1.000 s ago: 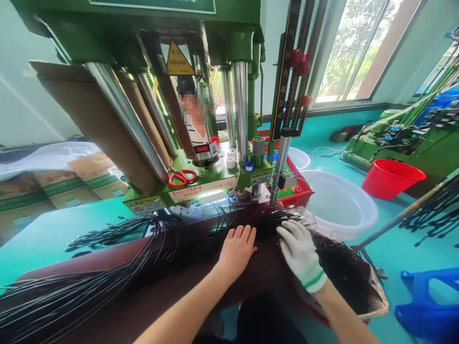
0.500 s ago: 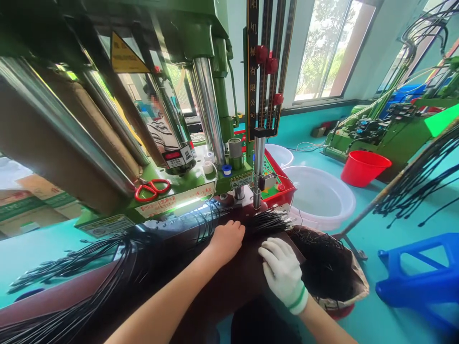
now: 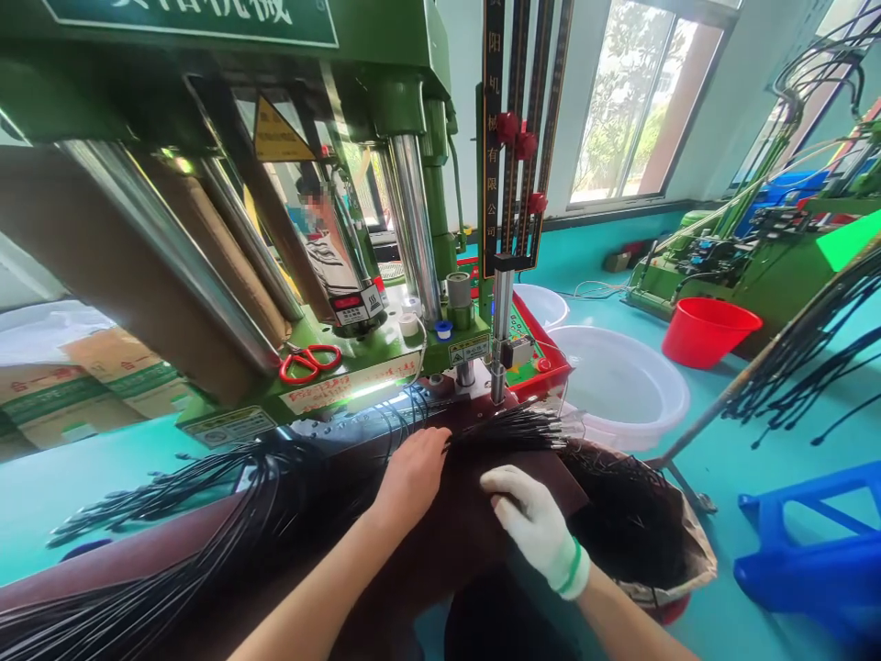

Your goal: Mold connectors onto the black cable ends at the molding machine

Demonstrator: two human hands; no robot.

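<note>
Saw, largest of all, a green press (image 3: 392, 46) beyond the far edge of the surface, with glossy painted castings and polished, cylindrical metal columns. In front of it, noted a flat, smooth, reddish-brown surface (image 3: 472, 542). Found the black cables (image 3: 510, 430) lying on it along its far edge, long axis running left to right; pointed stiff, silvery ends rightward, toward the far right corner, and swept off in loose, slim, smooth curves toward the left end, with some strands fanned over the far left edge. Past the right edge, made out a round, translucent whitish basin (image 3: 680, 393) and, nearer, a bin (image 3: 700, 551) lined with crinkled tan sheet and filled with dark, tangled scraps. Saw the bare left hand (image 3: 414, 468) bent over the cables near the far edge, fingers close together and touching them; could not tell whether gripping. Saw the right hand (image 3: 531, 519), in a white knit glove with green cuff, loosely curled above the right part; could not tell whether holding anything. Smallest, spotted red-handled scissors (image 3: 313, 365) on the press's ledge.
</note>
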